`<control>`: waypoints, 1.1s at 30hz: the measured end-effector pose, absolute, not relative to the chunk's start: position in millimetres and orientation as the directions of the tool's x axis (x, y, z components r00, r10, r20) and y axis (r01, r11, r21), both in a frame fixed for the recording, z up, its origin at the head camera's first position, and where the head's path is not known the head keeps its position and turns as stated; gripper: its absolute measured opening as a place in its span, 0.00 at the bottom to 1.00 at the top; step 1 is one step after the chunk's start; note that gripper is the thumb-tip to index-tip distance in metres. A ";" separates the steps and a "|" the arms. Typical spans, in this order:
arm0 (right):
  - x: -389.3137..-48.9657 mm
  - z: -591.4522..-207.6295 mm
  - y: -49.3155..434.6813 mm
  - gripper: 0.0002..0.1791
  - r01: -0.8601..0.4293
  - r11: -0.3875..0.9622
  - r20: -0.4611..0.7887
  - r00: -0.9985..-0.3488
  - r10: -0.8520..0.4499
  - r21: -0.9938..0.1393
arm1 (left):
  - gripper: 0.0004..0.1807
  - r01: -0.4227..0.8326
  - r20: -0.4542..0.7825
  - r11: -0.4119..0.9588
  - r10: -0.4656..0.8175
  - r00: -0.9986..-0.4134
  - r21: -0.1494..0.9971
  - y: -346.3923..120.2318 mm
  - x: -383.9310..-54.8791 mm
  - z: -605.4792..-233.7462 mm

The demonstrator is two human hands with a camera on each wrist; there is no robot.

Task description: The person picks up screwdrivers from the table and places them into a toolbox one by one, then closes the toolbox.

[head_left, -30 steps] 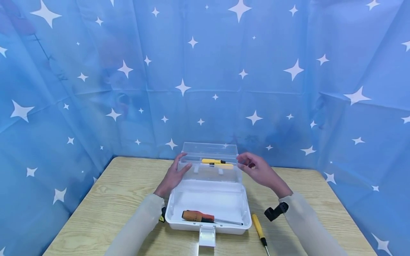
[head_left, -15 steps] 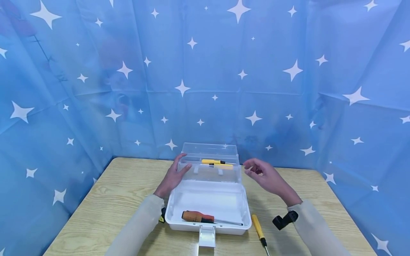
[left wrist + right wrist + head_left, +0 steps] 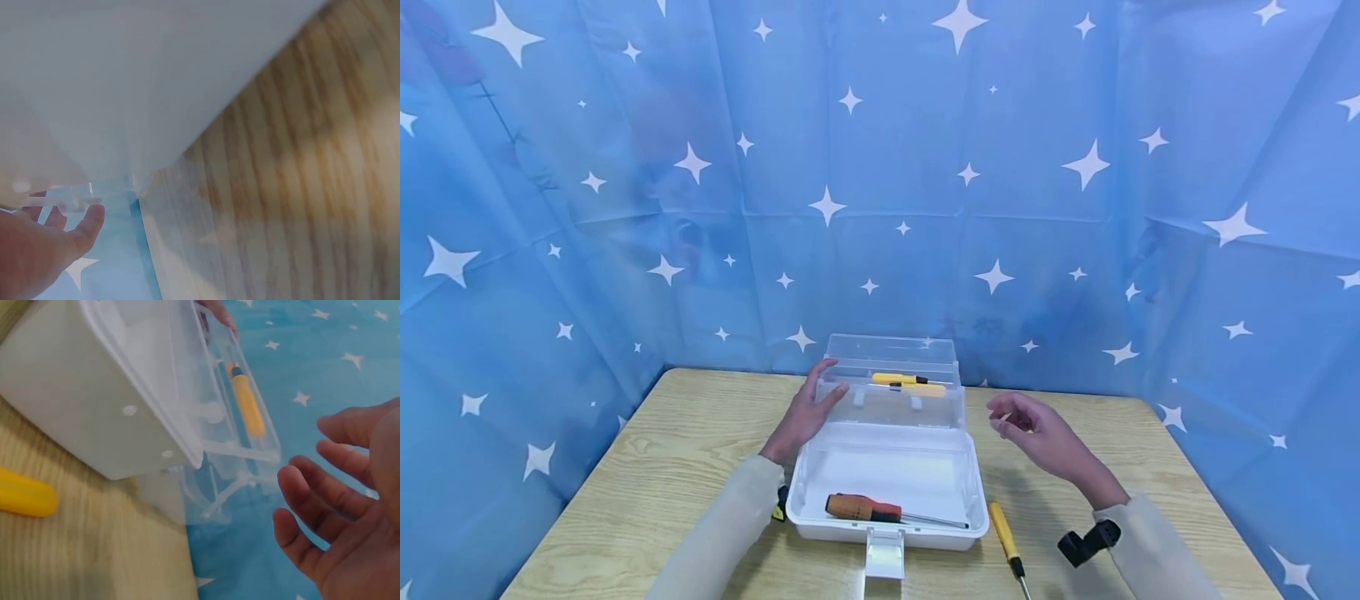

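A white toolbox [image 3: 887, 537] stands with its clear lid [image 3: 891, 346] raised. Inside its base lies a screwdriver [image 3: 859, 507] with an orange and red handle. Two yellow-handled screwdrivers [image 3: 901, 378] lie in the clear upper tray [image 3: 880, 410]. My left hand [image 3: 801, 417] holds the left end of this tray, thumb on the near side and fingers behind. To the right of the tray, my right hand [image 3: 1033, 433] hovers with loosely bent fingers and nothing in them, as the right wrist view also shows.
Another yellow-handled screwdriver [image 3: 1006, 533] lies on the wooden table [image 3: 647, 483], right of the toolbox. The white latch [image 3: 885, 554] hangs down at the front. Something black and yellow [image 3: 779, 510] shows beside the toolbox's left side. A blue star-patterned curtain [image 3: 895, 167] encloses the table.
My right hand has drawn back from the right end of the clear tray, moving right and toward me. The left hand and toolbox have stayed in place.
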State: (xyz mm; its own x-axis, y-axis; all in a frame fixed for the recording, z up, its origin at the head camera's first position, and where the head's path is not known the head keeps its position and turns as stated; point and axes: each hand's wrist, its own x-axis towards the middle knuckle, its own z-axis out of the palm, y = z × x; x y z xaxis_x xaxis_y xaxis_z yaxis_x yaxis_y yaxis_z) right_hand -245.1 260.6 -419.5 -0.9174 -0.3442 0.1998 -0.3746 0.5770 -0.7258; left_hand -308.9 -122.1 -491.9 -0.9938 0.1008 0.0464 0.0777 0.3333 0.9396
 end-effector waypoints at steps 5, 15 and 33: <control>-241.4 -427.9 267.4 0.11 -0.354 0.549 0.178 -0.920 -0.349 -0.757 | 0.40 0.080 0.048 0.337 0.102 -0.994 0.938 -122.9 -308.6 -491.4; -236.4 -452.7 281.5 0.13 -0.258 0.514 0.069 -0.932 -0.357 -0.818 | 0.39 0.077 0.046 0.340 0.097 -0.994 0.937 -122.5 -310.5 -490.6; -223.3 -480.0 293.7 0.20 -0.156 0.450 -0.069 -0.893 -0.444 -0.879 | 0.37 0.096 0.063 0.340 0.107 -0.992 0.936 -122.6 -310.8 -489.8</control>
State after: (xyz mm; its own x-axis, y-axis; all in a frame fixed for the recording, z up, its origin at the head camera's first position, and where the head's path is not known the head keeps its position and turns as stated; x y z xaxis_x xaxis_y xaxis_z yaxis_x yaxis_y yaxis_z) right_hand -223.3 293.7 -480.0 -0.8932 -0.4444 -0.0690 -0.1561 0.4503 -0.8791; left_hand -310.8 -122.6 -489.8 -0.9923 0.1071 0.0626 0.0957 0.3395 0.9357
